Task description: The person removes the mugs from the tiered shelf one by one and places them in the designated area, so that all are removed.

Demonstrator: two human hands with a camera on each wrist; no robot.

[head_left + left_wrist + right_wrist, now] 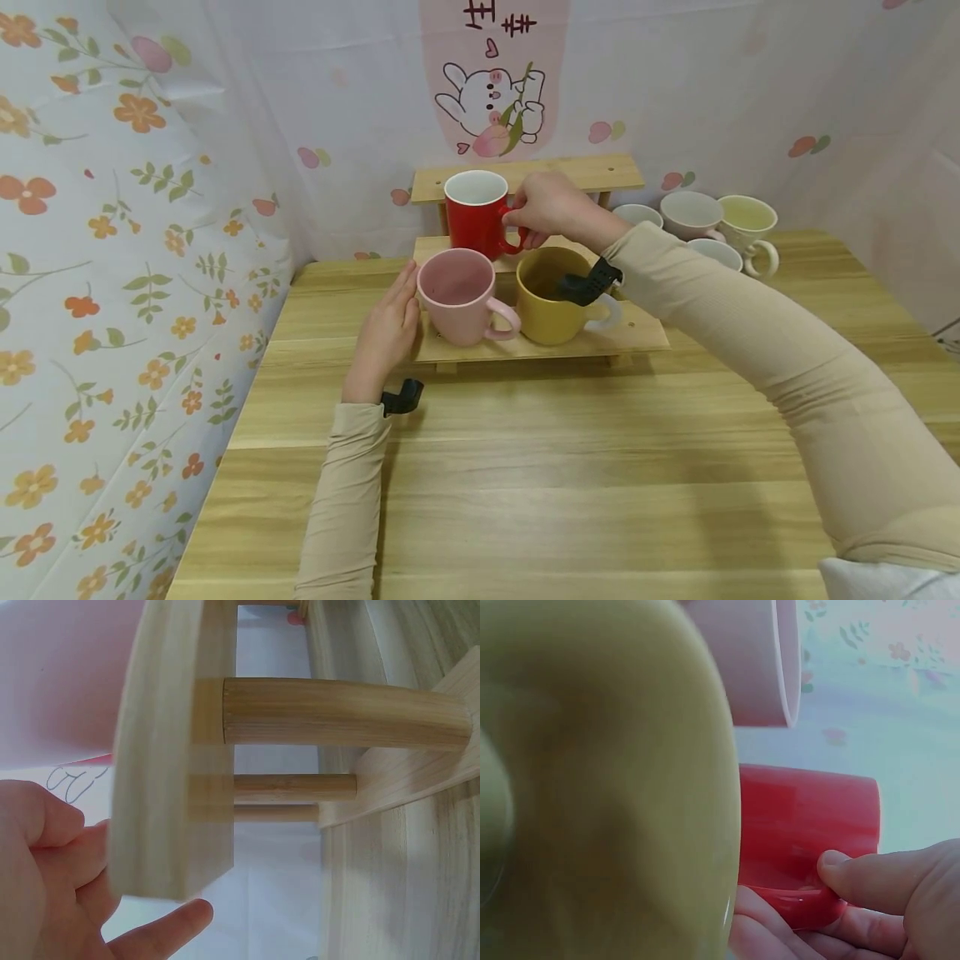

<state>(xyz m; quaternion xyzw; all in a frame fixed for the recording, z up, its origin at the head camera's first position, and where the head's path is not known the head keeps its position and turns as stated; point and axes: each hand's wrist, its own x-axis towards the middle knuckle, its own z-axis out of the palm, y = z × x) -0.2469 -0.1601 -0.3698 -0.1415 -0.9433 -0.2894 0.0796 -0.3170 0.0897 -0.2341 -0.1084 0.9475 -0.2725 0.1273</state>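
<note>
A red mug (472,225) with a white inside stands on the middle step of a wooden tiered rack (637,337). My right hand (551,207) pinches its handle between thumb and fingers; in the right wrist view the thumb (870,879) presses on the handle. On the front step sit a pink mug (459,321) at the left and a yellow mug (547,321) beside it, both handles turned right. Beside the pink mug, my left hand (386,333) lies along the rack's left end, fingers mostly straight. The left wrist view shows those fingers by the shelf board's edge (154,825).
Several light cups stand on the table right of the rack, among them a pale yellow-green cup (747,218) and a greyish cup (690,215). The rack's top step (525,173) is at the back, before a printed curtain (337,100). A floral curtain (112,292) hangs at the left.
</note>
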